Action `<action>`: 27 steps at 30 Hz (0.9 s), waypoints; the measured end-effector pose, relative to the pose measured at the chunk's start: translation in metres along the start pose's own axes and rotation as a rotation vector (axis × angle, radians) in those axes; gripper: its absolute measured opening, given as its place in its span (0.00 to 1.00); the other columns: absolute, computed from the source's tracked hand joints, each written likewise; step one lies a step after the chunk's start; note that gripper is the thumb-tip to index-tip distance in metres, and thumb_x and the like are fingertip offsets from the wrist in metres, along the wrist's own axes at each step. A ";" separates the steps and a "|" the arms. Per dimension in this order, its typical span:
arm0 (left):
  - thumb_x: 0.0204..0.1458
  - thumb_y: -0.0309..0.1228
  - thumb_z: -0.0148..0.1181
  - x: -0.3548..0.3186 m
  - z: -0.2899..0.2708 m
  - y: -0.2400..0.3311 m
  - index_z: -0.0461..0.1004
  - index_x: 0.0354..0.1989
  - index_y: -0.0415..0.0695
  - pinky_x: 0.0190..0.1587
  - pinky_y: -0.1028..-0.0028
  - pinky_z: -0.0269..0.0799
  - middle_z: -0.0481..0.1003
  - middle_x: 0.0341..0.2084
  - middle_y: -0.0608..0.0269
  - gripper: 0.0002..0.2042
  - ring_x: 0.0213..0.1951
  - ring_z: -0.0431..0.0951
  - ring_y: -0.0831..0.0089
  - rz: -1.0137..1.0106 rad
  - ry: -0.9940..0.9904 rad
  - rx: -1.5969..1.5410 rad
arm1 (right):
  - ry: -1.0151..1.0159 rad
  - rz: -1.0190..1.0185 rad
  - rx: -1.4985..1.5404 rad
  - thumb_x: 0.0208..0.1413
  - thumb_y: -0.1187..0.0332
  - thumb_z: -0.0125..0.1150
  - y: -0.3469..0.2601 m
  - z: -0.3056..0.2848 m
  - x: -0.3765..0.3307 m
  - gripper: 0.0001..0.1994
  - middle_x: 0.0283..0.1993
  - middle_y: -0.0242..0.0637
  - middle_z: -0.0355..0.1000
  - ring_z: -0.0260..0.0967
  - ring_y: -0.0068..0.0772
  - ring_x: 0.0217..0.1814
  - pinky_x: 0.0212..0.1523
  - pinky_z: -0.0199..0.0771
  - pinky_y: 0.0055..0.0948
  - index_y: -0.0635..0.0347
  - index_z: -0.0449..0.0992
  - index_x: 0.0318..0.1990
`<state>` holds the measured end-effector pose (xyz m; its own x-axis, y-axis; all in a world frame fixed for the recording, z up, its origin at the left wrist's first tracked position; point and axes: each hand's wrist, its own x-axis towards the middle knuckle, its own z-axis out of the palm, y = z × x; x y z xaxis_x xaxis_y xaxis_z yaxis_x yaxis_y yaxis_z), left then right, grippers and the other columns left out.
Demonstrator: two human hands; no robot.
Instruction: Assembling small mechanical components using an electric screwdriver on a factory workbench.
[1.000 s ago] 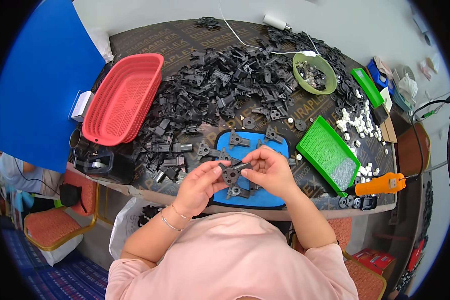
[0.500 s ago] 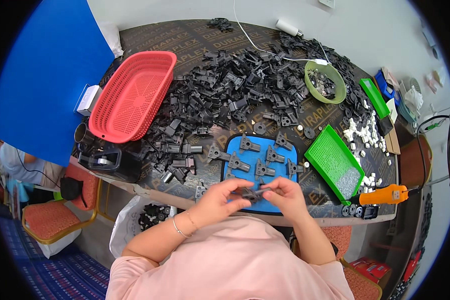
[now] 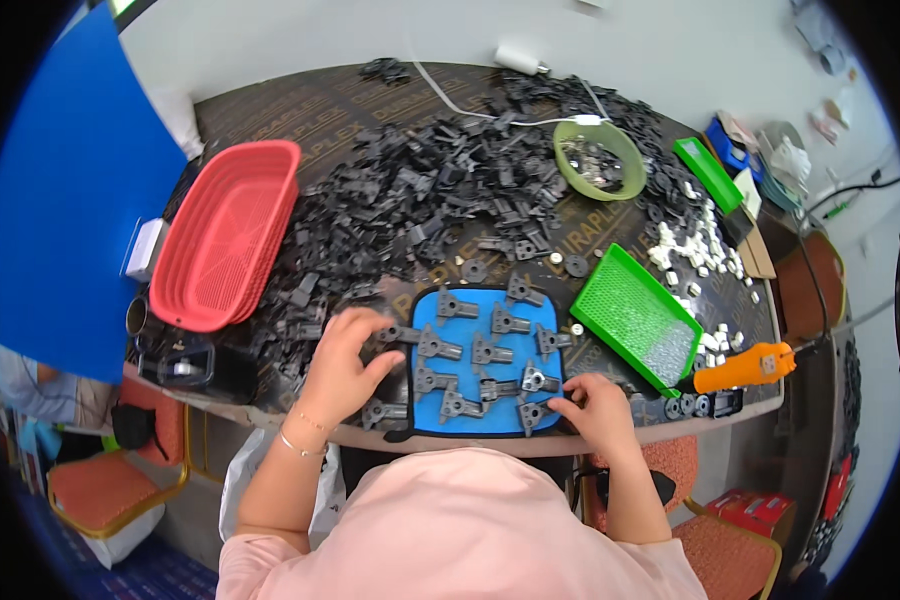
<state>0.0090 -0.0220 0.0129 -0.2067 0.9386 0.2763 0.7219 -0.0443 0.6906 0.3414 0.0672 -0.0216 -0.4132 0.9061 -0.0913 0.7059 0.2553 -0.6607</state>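
Observation:
My left hand (image 3: 345, 362) is open, thumb and fingers apart, over the left side of the blue mat (image 3: 475, 427). Its fingertips are close to a black plastic T-shaped part (image 3: 398, 333) at the mat's left edge. At the mat's lower right corner, my right hand (image 3: 600, 412) pinches the end of another black plastic part (image 3: 533, 414), which lies on the mat. Thumb and forefinger partly hide that end. Several similar parts (image 3: 490, 350) lie spread over the mat, most with the flat holed end to the left. One more part (image 3: 382, 413) rests beside its lower left edge.
A large heap of black plastic pieces (image 3: 410, 190) covers the table's middle. Red baskets (image 3: 225, 240) stand left. On the right are a green tray (image 3: 620, 300) with small clear bits, a green bowl (image 3: 570, 170), white pieces (image 3: 705, 245) and an orange-handled tool (image 3: 745, 368).
My hands have moved apart, left hand leftward and right hand slightly right. The part they held together is no longer between them. The view has shifted, and more parts show on the mat.

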 end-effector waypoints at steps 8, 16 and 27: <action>0.38 0.26 0.68 -0.011 0.005 0.001 0.73 0.40 0.41 0.50 0.66 0.67 0.72 0.41 0.55 0.17 0.47 0.71 0.57 -0.028 -0.050 -0.015 | 0.050 -0.146 -0.185 0.45 0.65 0.65 -0.037 -0.027 0.093 0.09 0.28 0.39 0.71 0.71 0.40 0.32 0.34 0.71 0.34 0.58 0.76 0.33; 0.38 0.28 0.67 -0.020 0.004 0.004 0.73 0.40 0.40 0.50 0.64 0.66 0.72 0.40 0.55 0.18 0.45 0.70 0.56 -0.057 -0.091 -0.011 | 0.031 -0.264 -0.417 0.43 0.66 0.66 -0.019 0.011 0.204 0.12 0.43 0.42 0.68 0.71 0.48 0.44 0.42 0.73 0.40 0.51 0.78 0.38; 0.36 0.35 0.70 -0.018 0.075 0.046 0.74 0.41 0.45 0.52 0.61 0.57 0.69 0.43 0.57 0.21 0.48 0.66 0.59 0.170 -0.316 0.117 | 0.248 -0.224 -0.058 0.48 0.65 0.65 -0.033 -0.008 0.150 0.10 0.37 0.37 0.73 0.73 0.31 0.32 0.33 0.71 0.28 0.59 0.79 0.36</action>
<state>0.0959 -0.0149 -0.0105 0.1233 0.9813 0.1477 0.8026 -0.1862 0.5667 0.2612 0.1972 -0.0075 -0.4142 0.8780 0.2401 0.6480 0.4697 -0.5995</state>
